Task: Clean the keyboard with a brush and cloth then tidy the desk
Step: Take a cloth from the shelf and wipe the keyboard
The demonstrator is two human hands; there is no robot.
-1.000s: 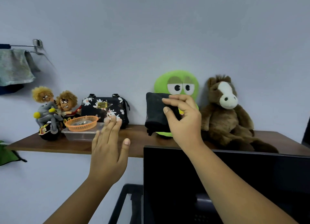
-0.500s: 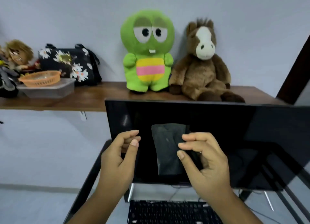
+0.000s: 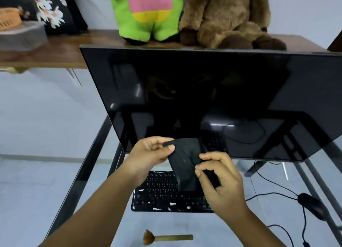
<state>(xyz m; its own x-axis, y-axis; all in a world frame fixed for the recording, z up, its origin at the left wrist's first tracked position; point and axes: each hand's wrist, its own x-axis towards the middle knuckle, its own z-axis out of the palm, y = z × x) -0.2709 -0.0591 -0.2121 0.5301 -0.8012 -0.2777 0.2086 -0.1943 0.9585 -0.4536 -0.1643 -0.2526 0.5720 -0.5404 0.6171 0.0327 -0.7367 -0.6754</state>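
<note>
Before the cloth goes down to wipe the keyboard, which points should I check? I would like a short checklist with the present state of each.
1. Cloth held by both hands: ok. The left hand pinches its top edge, the right hand grips its side.
2. Cloth unfolded for wiping: not ok, it hangs folded.
3. Keyboard within reach below the cloth: ok.
4. Keyboard free of dirt: not ok, white specks show along its edges.
5. Brush out of the way: ok, it lies on the desk nearer the person than the keyboard.
6. Cloth clean enough: cannot tell.
</note>
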